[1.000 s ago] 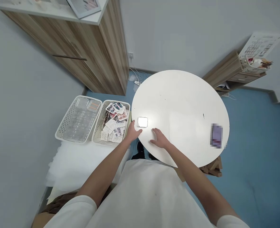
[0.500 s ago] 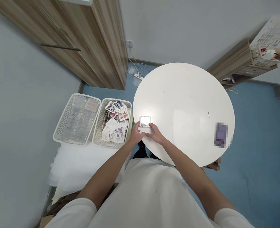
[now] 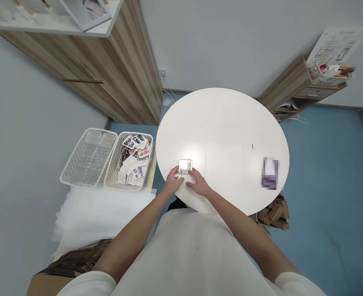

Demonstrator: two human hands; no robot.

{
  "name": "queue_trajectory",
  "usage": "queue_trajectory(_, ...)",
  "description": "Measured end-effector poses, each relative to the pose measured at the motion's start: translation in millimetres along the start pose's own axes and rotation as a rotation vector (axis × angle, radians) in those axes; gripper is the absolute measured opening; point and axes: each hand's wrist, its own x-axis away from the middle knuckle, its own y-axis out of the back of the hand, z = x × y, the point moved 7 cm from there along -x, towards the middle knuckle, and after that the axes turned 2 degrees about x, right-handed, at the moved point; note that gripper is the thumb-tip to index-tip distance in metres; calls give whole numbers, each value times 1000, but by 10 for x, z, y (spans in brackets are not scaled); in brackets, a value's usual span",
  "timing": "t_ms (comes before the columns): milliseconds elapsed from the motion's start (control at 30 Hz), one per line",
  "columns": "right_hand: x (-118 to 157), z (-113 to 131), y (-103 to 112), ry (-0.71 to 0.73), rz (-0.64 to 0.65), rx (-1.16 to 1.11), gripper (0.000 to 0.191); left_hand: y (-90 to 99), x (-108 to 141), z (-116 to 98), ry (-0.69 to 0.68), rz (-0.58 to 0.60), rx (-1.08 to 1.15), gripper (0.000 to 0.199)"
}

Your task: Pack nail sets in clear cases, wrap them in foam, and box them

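A small clear plastic box (image 3: 185, 165) lies near the front left edge of the round white table (image 3: 224, 123). Its lid reflects the light as a bright patch, and small dark shapes show along its lower side; I cannot make out what they are. My left hand (image 3: 173, 181) holds the box at its left side with the fingertips. From the other side, my right hand (image 3: 199, 183) has its fingers at the lower right corner. Both thumbs point inward in front of the box, apart from each other. The undersides of my fingers are hidden.
Left of the table stand a white basket (image 3: 65, 176) of clear plastic boxes and another basket (image 3: 108, 181) of cards bearing press-on nails. White foam sheets (image 3: 98, 209) lie before them. A blurred purple item (image 3: 270, 174) rests at the table's right. Cardboard (image 3: 275, 211) sits below.
The view has tilted up and shifted, showing more of the cabinet top. My thumbs have spread apart in front of the box. My fingers stay at its sides.
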Motion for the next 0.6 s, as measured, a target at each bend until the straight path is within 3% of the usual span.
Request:
queue_trajectory(200, 552, -621, 601, 70, -134, 62, 55, -884, 256, -286, -106, 40, -42, 60)
queue_trajectory(333, 845, -1046, 950, 73, -198, 93, 58, -1398, 409, -421, -137, 110, -120, 58)
queue_trajectory(467, 1011, -1293, 1054, 59, -193, 140, 62, -1652, 538, -439, -152, 127, -160, 57)
queue_trajectory(600, 1079, -1355, 980, 77, -162, 195, 62, -1707, 628, -345, -138, 116, -180, 57)
